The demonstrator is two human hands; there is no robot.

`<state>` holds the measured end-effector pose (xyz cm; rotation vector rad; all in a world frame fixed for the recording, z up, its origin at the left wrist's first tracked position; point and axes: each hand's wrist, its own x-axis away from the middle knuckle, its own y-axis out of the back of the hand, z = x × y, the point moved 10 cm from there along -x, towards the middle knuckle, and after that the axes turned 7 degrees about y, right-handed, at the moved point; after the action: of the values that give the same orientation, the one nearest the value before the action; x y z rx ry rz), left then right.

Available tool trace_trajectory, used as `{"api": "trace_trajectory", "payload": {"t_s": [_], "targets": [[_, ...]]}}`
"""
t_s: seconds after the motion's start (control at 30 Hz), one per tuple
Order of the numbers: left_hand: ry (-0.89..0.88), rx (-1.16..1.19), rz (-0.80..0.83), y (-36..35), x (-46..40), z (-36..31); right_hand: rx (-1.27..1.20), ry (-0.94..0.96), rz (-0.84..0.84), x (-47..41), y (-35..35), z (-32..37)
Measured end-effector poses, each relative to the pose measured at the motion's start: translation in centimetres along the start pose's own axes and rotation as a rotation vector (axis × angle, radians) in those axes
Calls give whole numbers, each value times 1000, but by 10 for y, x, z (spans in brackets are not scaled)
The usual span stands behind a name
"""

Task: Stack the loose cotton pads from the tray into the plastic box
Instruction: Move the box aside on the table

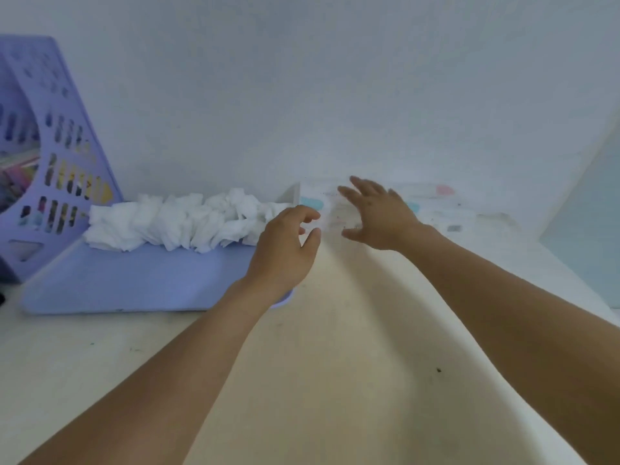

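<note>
Your left hand (285,245) hovers with fingers loosely curled and thumb apart, holding nothing, over the right end of the lilac tray (134,280); your right hand (375,213) is spread flat, fingers straight, empty, at the front of the clear plastic box (313,204), though whether it touches the box is too blurred to tell; the cotton pads (174,219) lie just left of your left fingers, heaped in a ridge whose long axis runs left to right along the tray's back edge, near the wall; the box stands at the tabletop's back edge, just right of the tray; its long axis cannot be told; the left hand is plainly nearer the pads, the right nearer the box.
</note>
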<state>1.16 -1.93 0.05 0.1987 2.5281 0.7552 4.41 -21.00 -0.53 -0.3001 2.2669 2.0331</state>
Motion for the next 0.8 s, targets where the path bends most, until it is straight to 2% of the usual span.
{"api": "trace_trajectory", "payload": {"t_s": [0.07,0.17,0.3,0.37,0.47,0.6,0.7,0.8], "targets": [[8,36,8,6,4,3,46,68,51,-17,-18,22],[4,72,46,16,14,7,240,125,-79,-27,-11,35],[28,105,33,28,24,15,493,253,-115,-6,1,44],[46,111,-5,33,29,20,512,282,-141,19,10,51],[41,87,0,37,38,23,407,312,-193,83,33,73],[111,139,245,7,66,13,130,311,-232,159,82,91],[126,267,351,-13,87,-3,-145,257,-250,169,108,80],[134,273,405,-22,96,-4,-372,186,-309,155,118,54]]}}
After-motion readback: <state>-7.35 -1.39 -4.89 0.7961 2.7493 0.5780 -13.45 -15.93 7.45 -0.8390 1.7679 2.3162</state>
